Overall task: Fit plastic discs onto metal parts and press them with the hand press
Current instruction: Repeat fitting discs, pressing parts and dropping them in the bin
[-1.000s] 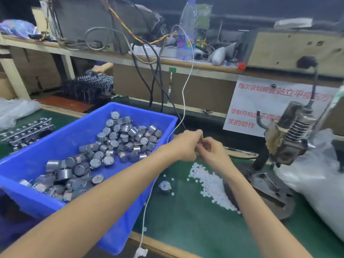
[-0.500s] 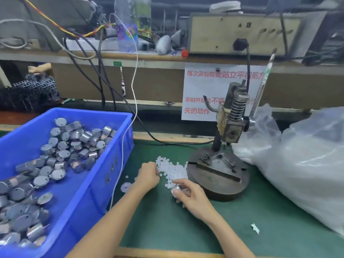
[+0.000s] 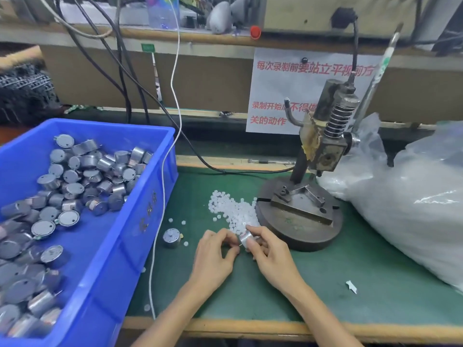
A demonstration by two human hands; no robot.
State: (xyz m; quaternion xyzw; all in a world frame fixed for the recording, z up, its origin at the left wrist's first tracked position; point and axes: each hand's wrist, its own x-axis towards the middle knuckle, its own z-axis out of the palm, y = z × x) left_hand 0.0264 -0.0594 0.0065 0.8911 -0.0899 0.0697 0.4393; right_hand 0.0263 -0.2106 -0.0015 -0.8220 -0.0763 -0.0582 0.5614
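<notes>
Red Chinese-lettered sign (image 3: 275, 92) behind hand press (image 3: 328, 154)

A: What is shown of the person?

B: Two bare hands are shown, the left hand (image 3: 215, 256) and the right hand (image 3: 269, 254), each continued by a forearm to the lower edge of the view.

A: How are the arms clothed?

B: The left forearm (image 3: 175, 304) and the right forearm (image 3: 315, 304) are seen uncovered along their whole visible length. The fingers (image 3: 260, 231) are seen to be slender; the nails are too blurred to be described.
</notes>
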